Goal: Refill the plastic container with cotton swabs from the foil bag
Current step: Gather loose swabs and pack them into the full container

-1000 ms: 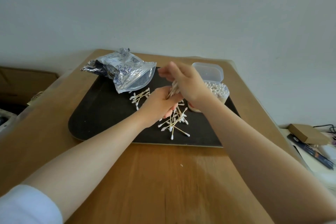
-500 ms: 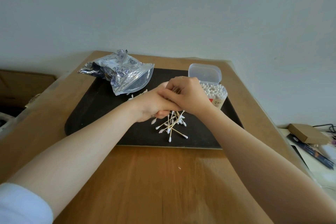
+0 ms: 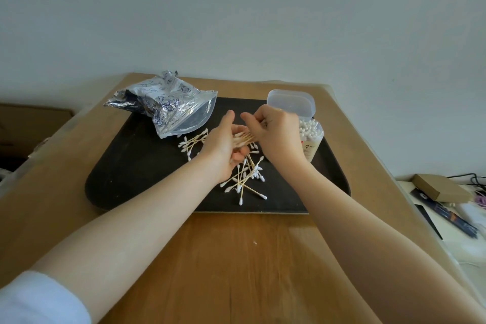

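Right now my left hand (image 3: 228, 145) and right hand (image 3: 276, 132) pinch a small bundle of swabs (image 3: 243, 137) over the tray (image 3: 131, 166), squaring it; next, I reckon, into the open container (image 3: 311, 137) at the tray's far right corner

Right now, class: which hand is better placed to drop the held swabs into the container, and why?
Right. The right hand already pinches the swab bundle and sits beside the open container; the left hand is farther away.

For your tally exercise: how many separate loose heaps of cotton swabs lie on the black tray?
2: a small heap beside the foil bag, a larger heap below the hands; swabs under the hands may be hidden.
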Available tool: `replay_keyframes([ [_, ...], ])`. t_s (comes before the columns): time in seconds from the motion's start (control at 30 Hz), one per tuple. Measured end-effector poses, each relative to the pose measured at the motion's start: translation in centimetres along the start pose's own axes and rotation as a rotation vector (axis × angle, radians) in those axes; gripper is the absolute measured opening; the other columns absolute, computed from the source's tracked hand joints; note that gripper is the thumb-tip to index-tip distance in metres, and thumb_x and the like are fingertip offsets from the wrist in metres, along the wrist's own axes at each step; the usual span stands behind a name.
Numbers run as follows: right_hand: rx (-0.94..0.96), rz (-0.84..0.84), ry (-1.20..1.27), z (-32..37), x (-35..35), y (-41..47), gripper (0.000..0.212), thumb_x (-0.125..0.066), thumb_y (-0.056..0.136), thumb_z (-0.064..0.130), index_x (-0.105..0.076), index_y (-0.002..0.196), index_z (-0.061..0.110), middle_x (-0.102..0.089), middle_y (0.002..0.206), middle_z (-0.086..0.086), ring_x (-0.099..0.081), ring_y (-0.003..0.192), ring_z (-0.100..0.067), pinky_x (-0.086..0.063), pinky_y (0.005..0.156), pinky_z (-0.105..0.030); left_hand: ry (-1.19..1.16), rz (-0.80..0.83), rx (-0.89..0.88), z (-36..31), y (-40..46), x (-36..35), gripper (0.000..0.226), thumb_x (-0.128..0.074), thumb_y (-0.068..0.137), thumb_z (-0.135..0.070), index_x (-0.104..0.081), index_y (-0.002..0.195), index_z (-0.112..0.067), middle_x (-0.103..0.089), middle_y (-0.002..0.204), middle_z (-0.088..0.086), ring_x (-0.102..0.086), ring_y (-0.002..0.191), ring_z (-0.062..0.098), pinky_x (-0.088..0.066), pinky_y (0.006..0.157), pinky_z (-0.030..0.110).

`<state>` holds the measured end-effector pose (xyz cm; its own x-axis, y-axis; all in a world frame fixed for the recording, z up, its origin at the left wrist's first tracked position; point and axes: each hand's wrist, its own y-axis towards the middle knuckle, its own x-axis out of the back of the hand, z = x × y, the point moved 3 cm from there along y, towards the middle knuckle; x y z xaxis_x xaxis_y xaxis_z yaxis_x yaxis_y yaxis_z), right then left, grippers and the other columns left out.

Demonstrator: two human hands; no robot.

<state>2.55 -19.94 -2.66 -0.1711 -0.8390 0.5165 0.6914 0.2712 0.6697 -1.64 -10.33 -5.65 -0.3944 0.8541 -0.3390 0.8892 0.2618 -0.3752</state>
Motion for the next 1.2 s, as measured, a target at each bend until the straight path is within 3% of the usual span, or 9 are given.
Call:
replay_keyframes([
  [0.13,0.067,0.106,0.036,0.0,0.1,-0.3,0.025,-0.069,0.082,0.022,-0.06,0.065,0.006,-0.054,0.053,0.002,-0.043,0.045,-0.001,-0.039,0.05,-0.01,0.156,0.03,0.057,-0.8,0.2,-0.1,0.039,-0.042,0.095,-0.046,-0.055,0.092,-0.009,-0.055,0.053,0.001,-0.039,0.031,0.007,-0.022,0.026,0.014],
  [0.23,-0.018,0.077,0.084,-0.6,0.8,0.1,0.024,-0.068,0.084,0.023,-0.06,0.068,0.006,-0.057,0.055,0.0,-0.05,0.047,-0.007,-0.041,0.049,-0.016,-0.015,0.071,0.017,-0.8,0.2,-0.4,0.041,-0.041,0.096,-0.044,-0.056,0.091,-0.007,-0.059,0.058,0.004,-0.048,0.036,0.008,-0.033,0.029,0.015],
  [0.33,-0.134,-0.046,0.132,-1.0,1.2,0.4,0.025,-0.065,0.086,0.021,-0.057,0.067,0.008,-0.053,0.054,0.004,-0.05,0.048,-0.01,-0.039,0.048,-0.017,-0.23,0.083,-0.148,-0.5,0.2,-1.2,0.044,-0.037,0.098,-0.042,-0.056,0.078,-0.007,-0.063,0.056,0.004,-0.056,0.043,0.011,-0.045,0.042,0.017],
  [0.5,-0.021,0.022,0.063,-0.2,-0.2,-0.7,0.024,-0.058,0.091,0.02,-0.057,0.075,0.002,-0.06,0.066,-0.007,-0.057,0.061,-0.019,-0.046,0.056,-0.027,0.084,-0.04,-0.193,-0.2,1.0,-1.7,0.038,-0.036,0.098,-0.037,-0.064,0.097,-0.011,-0.071,0.086,0.005,-0.068,0.082,0.014,-0.055,0.072,0.029],
  [0.63,0.157,0.165,0.084,-0.8,0.5,-0.4,0.021,-0.056,0.091,0.021,-0.059,0.087,0.001,-0.06,0.08,-0.007,-0.057,0.069,-0.015,-0.044,0.061,-0.022,0.268,-0.077,-0.189,-1.2,1.8,-1.3,0.032,-0.036,0.099,-0.028,-0.057,0.079,-0.014,-0.049,0.054,-0.002,-0.043,0.041,0.007,-0.037,0.047,0.021],
  [0.8,0.429,0.218,-0.038,-2.5,1.5,0.9,0.031,-0.053,0.088,0.029,-0.063,0.094,0.0,-0.062,0.087,-0.013,-0.061,0.069,-0.025,-0.053,0.057,-0.038,0.016,0.092,0.041,-2.1,2.6,-2.2,0.023,-0.038,0.099,-0.012,-0.049,0.079,-0.01,-0.039,0.052,-0.001,-0.028,0.033,0.004,-0.02,0.03,0.013],
  [1.0,0.167,0.081,0.146,-3.3,2.7,2.6,0.008,-0.065,0.083,0.011,-0.067,0.083,0.004,-0.065,0.078,-0.008,-0.06,0.07,-0.011,-0.048,0.064,-0.02,-0.099,0.201,-0.024,-3.0,3.4,-4.9,0.028,-0.032,0.1,-0.01,-0.05,0.079,-0.008,-0.045,0.047,-0.002,-0.037,0.037,0.005,-0.026,0.036,0.014],
  [1.1,-0.152,0.041,0.207,-5.1,4.2,4.0,0.003,-0.067,0.083,0.012,-0.069,0.082,0.01,-0.061,0.063,0.007,-0.054,0.05,0.004,-0.042,0.055,-0.008,0.343,0.049,-0.326,-3.6,4.8,-5.2,0.031,-0.031,0.101,-0.034,-0.052,0.091,-0.013,-0.056,0.077,-0.001,-0.052,0.063,0.011,-0.042,0.057,0.021],
  [1.2,-0.37,-0.011,0.325,-7.4,5.6,4.7,0.01,-0.066,0.084,0.012,-0.066,0.076,0.017,-0.061,0.057,0.002,-0.052,0.044,-0.002,-0.047,0.054,-0.017,0.928,0.035,-0.566,-3.4,6.1,-5.2,0.044,-0.041,0.09,-0.055,-0.052,0.112,-0.018,-0.053,0.108,-0.003,-0.053,0.1,0.015,-0.04,0.076,0.023],
])
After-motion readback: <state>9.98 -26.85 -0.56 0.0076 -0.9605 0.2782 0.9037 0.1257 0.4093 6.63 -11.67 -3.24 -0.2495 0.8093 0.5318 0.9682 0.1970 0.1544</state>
